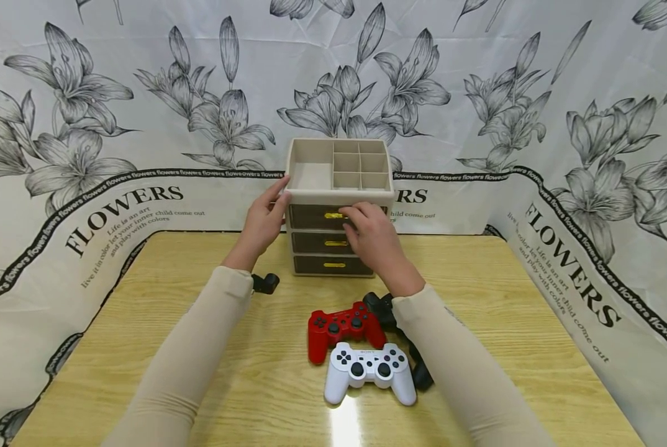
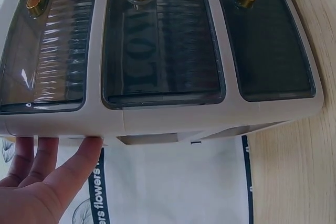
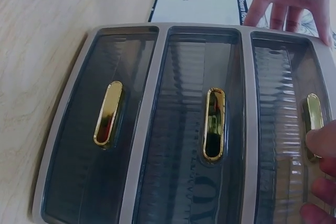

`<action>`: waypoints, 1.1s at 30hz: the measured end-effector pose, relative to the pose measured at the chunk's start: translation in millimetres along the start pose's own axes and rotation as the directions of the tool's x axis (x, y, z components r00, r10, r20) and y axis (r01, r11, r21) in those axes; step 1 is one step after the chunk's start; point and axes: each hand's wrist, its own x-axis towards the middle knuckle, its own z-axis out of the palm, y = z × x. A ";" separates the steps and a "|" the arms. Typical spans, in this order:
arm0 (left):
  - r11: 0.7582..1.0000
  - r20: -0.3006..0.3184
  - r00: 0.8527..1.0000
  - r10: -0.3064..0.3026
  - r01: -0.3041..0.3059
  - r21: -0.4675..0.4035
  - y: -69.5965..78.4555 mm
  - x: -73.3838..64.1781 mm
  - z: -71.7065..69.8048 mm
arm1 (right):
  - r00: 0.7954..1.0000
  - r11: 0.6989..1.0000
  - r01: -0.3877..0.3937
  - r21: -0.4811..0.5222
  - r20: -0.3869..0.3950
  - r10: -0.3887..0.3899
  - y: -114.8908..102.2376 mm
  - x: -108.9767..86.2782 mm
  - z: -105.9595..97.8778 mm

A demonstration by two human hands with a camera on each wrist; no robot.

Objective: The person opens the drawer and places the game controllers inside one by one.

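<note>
One drawer unit [image 1: 339, 195], flush against the spread left grip [image 1: 263, 218], meets the right grip [image 1: 375, 236] at its top handle [image 1: 331, 216], can't tell if pinched, and opening looks in hand, calling for a steady outward pull.

Both arms reach forward and converge toward the middle, in pale long sleeves that end at the bare wrists. The left hand [image 1: 263, 222] points away from the body, its fingers [image 2: 80, 162] extended and slightly parted. The right hand [image 1: 376, 241] sits at about the same height, well apart from the left, back of the hand showing and fingers [image 3: 322, 141] bent inward; how firmly these fingertips press cannot be told.
</note>
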 end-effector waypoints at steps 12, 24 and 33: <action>0.999 0.009 0.999 0.039 -0.039 -0.016 0.1 0.6 -1.7 | 0.999 1.000 0.013 -0.018 -0.031 -0.013 0.4 5.0 8.2; 0.999 0.011 1.000 0.028 -0.028 -0.019 -3.1 1.7 -2.4 | 0.985 0.973 0.131 -0.187 -0.089 -0.150 -5.9 14.6 14.2; 0.999 0.005 1.000 0.020 -0.020 -0.045 -2.1 2.6 -2.0 | 0.973 0.936 0.196 -0.293 -0.058 -0.222 -8.8 20.2 16.4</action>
